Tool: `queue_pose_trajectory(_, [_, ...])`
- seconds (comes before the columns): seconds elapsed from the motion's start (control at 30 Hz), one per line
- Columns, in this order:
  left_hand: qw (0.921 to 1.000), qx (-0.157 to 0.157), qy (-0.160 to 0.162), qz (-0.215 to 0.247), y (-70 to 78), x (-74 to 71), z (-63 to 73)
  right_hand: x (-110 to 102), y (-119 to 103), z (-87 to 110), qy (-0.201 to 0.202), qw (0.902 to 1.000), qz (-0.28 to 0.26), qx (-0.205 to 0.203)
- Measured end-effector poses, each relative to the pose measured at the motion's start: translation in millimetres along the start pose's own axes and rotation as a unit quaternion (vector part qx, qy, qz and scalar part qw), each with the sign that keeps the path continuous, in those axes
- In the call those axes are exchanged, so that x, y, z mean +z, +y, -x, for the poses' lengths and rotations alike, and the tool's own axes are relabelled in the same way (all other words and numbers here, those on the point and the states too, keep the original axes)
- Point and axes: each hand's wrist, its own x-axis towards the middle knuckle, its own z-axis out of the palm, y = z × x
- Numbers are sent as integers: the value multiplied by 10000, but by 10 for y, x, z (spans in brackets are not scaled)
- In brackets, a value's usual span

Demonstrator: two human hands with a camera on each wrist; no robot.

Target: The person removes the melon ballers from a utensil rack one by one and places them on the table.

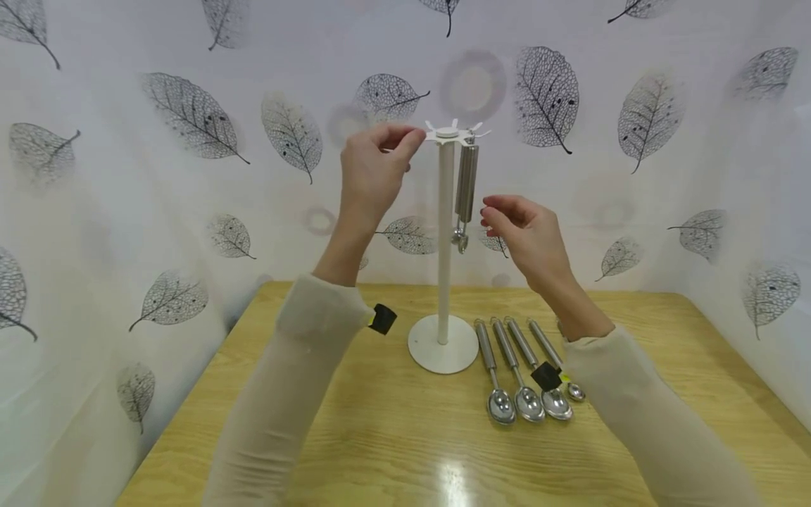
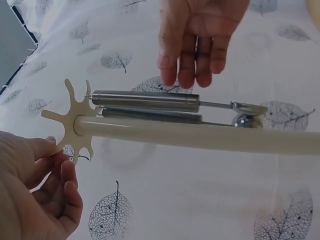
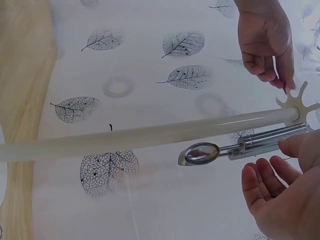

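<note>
A white utensil stand [image 1: 445,239] rises from a round base, topped by a ring of hooks [image 2: 70,117]. My left hand [image 1: 380,162] pinches one hook of that ring between thumb and fingers. Two measuring spoons with steel handles [image 1: 467,183] hang side by side from hooks on the stand's right; their small bowls [image 3: 202,152] point down. Just right of them my right hand [image 1: 529,236] hovers, fingers loosely bent, holding nothing. In the left wrist view, a gap shows between the right hand's fingertips [image 2: 186,80] and the nearer handle.
Several steel measuring spoons [image 1: 502,407] lie in a row on the wooden table [image 1: 355,436], right of the stand's base [image 1: 424,355]. My right sleeve and its black wrist piece partly cover the rightmost ones. A leaf-print curtain [image 1: 285,232] hangs behind.
</note>
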Motion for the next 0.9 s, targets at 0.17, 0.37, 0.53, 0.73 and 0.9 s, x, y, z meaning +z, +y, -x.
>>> queue_pose_trajectory(0.17, [9985, -35, -200, 504, -84, -5, -79, 79, -74, -83, 104, 9994, -212, -247])
queue_pose_trajectory(0.37, [9939, 30, -486, 986, -187, -2, -139, 152, -116, -120, -143, 9978, -568, -312])
queue_pose_trajectory(0.53, [9916, -13, -627, 1134, -235, -2, -181, 206, -160, -140, -390, 9963, -637, -435])
queue_pose_trajectory(0.73, [9911, 24, -740, 1111, -228, -16, -187, 219, -219, -158, -581, 9949, -601, -565])
queue_pose_trajectory(0.9, [9913, -10, -783, 1059, -218, -26, -188, 145, -268, -147, -866, 9932, -651, -418])
